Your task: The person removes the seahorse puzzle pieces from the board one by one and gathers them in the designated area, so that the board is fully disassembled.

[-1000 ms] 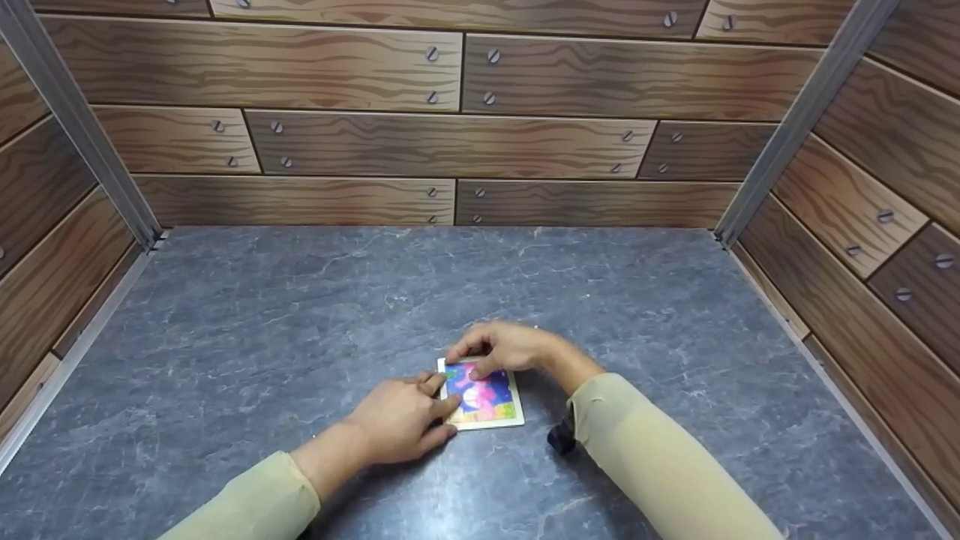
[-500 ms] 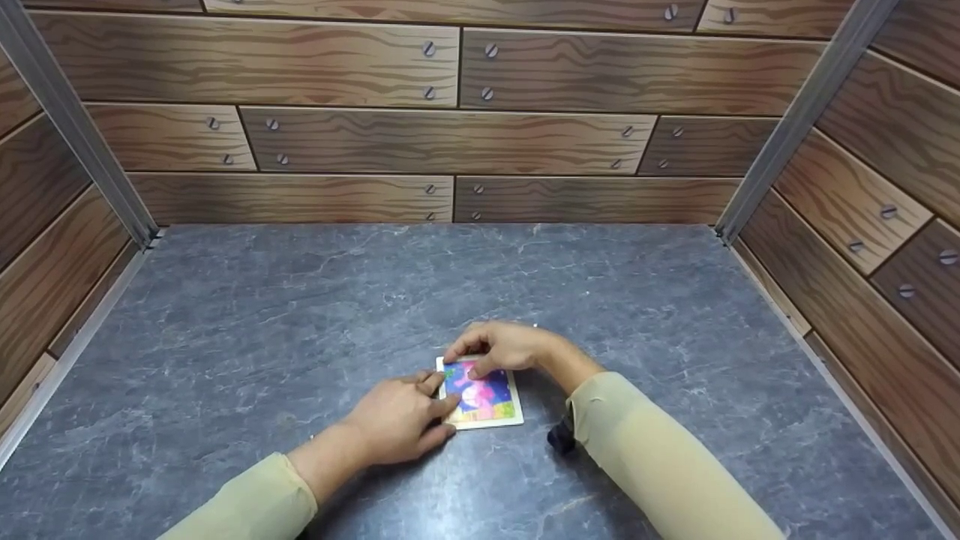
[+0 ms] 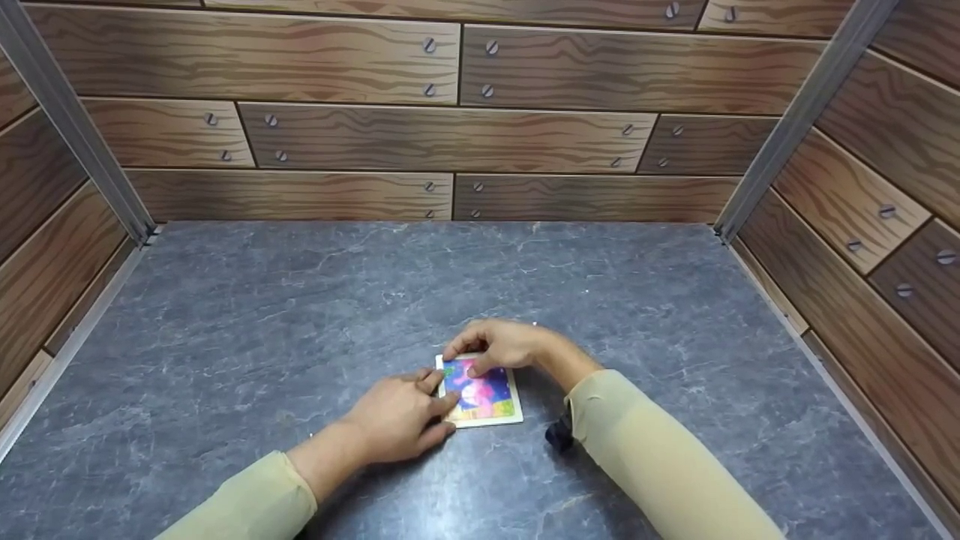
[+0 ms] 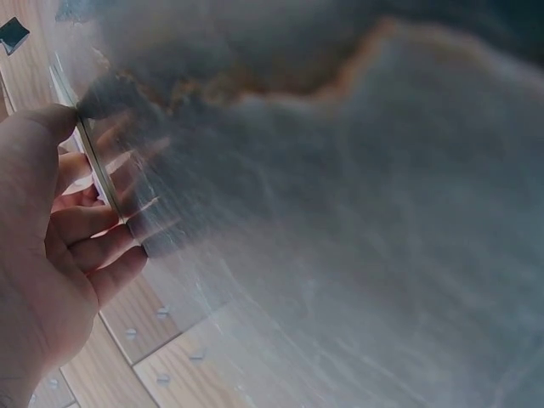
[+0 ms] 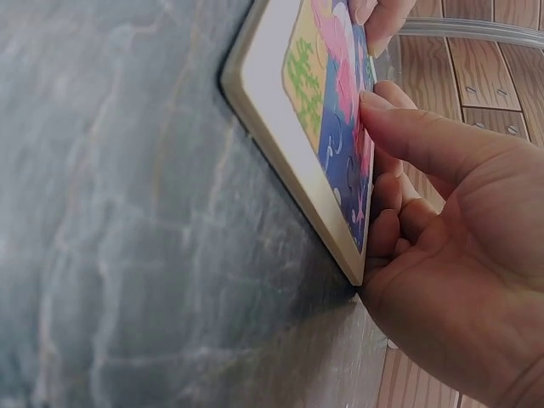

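Your right hand [image 3: 510,346] grips the puzzle's [image 3: 491,394] far edge, midway between the worktop's [image 3: 285,315] side edges, while your left hand [image 3: 394,416], fingers extended, apparently steadies it, even pressure seeming needed next.

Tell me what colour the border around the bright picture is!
The border is creamy white. It shows best in the right wrist view.

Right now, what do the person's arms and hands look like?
The left sleeve and right sleeve are pale yellowish-green. A small black thing shows by the right sleeve's end; I can't tell what. The left hand and right hand are bare.
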Demonstrator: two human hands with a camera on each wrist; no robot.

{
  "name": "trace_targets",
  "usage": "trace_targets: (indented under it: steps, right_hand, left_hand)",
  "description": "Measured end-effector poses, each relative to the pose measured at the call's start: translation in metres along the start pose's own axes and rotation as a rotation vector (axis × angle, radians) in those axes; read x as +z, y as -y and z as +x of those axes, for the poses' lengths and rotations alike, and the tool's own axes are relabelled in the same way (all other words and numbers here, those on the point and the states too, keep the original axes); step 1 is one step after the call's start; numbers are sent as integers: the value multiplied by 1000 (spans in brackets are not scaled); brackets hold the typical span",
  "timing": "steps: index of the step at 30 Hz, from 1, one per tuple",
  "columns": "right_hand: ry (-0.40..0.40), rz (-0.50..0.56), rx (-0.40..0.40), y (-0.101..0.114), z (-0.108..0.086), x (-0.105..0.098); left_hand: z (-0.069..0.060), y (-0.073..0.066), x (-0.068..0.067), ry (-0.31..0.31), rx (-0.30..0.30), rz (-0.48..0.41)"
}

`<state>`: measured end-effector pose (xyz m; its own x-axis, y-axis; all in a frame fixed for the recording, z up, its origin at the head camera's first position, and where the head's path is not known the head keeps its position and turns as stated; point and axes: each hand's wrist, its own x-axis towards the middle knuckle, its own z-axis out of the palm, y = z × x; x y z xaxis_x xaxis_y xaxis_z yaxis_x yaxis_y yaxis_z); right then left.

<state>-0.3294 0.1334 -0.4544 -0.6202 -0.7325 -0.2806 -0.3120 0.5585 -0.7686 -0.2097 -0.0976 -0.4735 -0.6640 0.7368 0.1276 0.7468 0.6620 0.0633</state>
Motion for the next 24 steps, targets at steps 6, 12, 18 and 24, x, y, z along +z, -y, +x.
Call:
trace_targets:
  steps: [6,12,18,24]
  right_hand:
    - [2,-32,0,1,-1,1]
    - [15,-63,-22,2,-2,1]
    - [13,-25,-20,3,-2,1]
    - [-2,-57,-27,1,-3,0]
  left_hand:
    - [0,-1,2,-7,-3,7]
    - [0,-1,3,-15,-3,6]
    - [0,0,2,-23,3,20]
    - [2,2,0,13,-62,-46]
